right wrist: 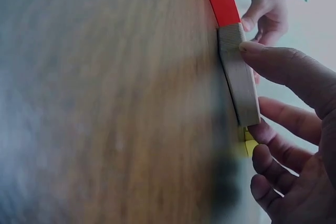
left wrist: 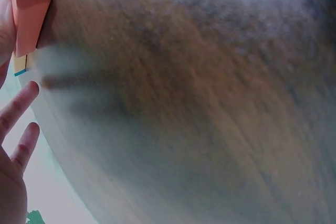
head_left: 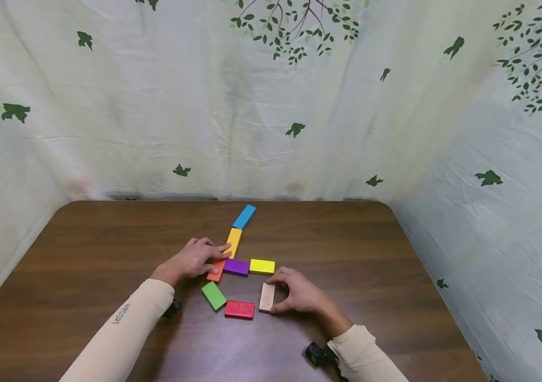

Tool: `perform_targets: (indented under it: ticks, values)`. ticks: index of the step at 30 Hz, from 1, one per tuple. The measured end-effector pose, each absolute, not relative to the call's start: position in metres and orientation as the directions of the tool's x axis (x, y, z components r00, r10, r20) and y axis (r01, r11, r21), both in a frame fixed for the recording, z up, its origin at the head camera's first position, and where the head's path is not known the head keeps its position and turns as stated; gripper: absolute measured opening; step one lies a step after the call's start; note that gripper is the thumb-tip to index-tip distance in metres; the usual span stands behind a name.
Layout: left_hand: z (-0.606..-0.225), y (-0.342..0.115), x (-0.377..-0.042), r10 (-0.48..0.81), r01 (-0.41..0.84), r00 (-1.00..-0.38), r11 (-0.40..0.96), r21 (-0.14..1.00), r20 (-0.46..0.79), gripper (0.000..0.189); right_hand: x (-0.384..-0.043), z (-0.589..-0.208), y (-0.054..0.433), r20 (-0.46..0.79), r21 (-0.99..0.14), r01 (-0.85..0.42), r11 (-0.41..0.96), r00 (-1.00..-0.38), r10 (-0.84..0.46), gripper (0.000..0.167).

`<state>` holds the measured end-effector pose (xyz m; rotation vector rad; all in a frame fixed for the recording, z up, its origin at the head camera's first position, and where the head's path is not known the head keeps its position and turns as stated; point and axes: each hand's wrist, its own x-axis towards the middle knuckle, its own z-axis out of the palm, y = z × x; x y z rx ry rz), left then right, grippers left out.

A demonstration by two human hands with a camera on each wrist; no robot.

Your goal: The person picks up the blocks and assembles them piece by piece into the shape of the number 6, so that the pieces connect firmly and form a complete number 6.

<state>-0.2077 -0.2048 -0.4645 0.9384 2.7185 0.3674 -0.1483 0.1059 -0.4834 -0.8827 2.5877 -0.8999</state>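
My left hand lies across the orange block and the amber block, fingers fairly straight. In the left wrist view, spread fingers show beside the orange block. With thumb and index finger at its two ends, my right hand holds a plain wooden block lying on the table. A purple block reaches from the orange one to a yellow block. Below them lie a green block and a red block.
A blue block continues the line beyond the amber one, near the far edge of the brown wooden table. A pale curtain with leaf prints hangs behind and at the sides.
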Motion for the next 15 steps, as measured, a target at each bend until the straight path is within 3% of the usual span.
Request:
perform_targets:
  ticks: [15]
  values:
    - [-0.4652,-0.2043,-0.2095,0.624,0.557,-0.766,0.763,0.326,-0.152,0.055,-0.1453,-0.4808,0.0979,-0.075,-0.592,-0.462,0.66,-0.784,-0.616,0.054]
